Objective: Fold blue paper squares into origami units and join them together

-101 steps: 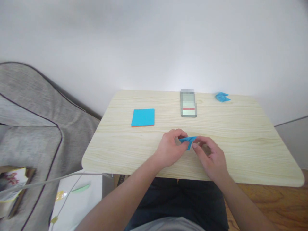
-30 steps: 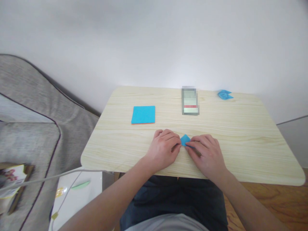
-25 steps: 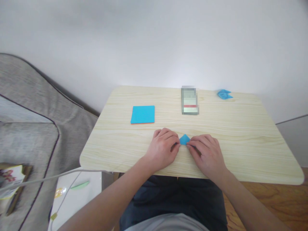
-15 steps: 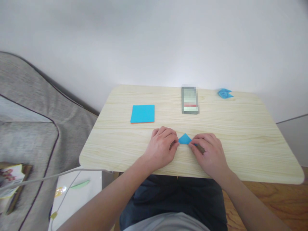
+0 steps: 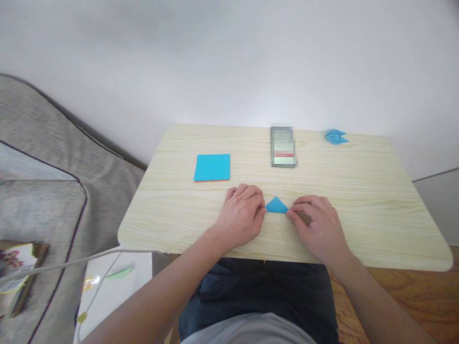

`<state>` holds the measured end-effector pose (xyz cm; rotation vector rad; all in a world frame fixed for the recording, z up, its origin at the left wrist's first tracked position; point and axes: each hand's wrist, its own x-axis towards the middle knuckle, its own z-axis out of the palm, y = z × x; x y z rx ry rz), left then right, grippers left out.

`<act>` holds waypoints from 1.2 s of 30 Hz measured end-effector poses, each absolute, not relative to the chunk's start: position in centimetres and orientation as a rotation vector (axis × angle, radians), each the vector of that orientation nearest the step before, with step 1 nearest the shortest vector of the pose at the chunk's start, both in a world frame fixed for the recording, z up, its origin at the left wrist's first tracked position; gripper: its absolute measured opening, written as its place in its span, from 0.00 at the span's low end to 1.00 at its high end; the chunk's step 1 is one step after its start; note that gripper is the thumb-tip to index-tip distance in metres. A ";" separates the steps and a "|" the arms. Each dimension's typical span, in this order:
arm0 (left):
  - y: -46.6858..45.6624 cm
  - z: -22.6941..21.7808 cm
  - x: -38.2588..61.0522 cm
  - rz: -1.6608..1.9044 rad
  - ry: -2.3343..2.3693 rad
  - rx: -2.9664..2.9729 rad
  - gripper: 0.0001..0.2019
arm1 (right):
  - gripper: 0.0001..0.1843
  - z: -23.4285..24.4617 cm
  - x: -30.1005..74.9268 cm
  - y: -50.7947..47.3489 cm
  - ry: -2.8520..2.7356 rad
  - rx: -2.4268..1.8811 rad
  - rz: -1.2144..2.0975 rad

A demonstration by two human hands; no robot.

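A small blue paper folded into a triangle (image 5: 276, 205) lies near the table's front edge, its peak pointing away from me. My left hand (image 5: 244, 212) is closed on the triangle's left corner, with thumb and fingers pinched together. At the opposite corner, my right hand (image 5: 317, 224) pinches the paper between thumb and fingertips. Both outer corners are partly hidden by the fingers.
On the light wooden table (image 5: 172, 200) a stack of square blue paper (image 5: 212, 167) lies at left. A phone (image 5: 283, 147) with a blurred screen lies at the back, and a folded blue paper piece (image 5: 336, 136) at back right. A grey sofa (image 5: 107, 205) stands at left.
My right hand has slid slightly to the right along the folded paper, so more of the triangle's right side shows. My left hand keeps its place at the left corner.
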<state>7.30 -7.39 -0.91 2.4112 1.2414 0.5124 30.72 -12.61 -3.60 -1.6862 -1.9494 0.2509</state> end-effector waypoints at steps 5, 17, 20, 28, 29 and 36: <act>-7.3 -0.8 7.4 0.489 1.249 2.429 0.02 | 0.06 -3.6 31.1 -12.6 -1.950 -1.731 0.243; -7.4 -1.1 8.7 0.486 1.225 2.432 0.06 | 0.07 -1.1 30.4 -11.6 -2.200 -1.887 0.239; -7.2 -1.3 8.7 0.493 1.246 2.406 0.05 | 0.07 -0.8 30.3 -11.2 -2.231 -1.899 0.233; -6.9 -1.4 9.1 0.504 1.272 2.387 0.05 | 0.10 0.2 29.6 -10.9 -2.269 -1.991 0.206; -6.9 -1.4 9.2 0.507 1.270 2.387 0.05 | 0.10 0.4 29.5 -10.9 -2.270 -1.998 0.206; -6.7 -1.6 8.6 0.541 1.284 2.351 0.05 | 0.08 -0.3 29.8 -11.0 -2.235 -1.965 0.194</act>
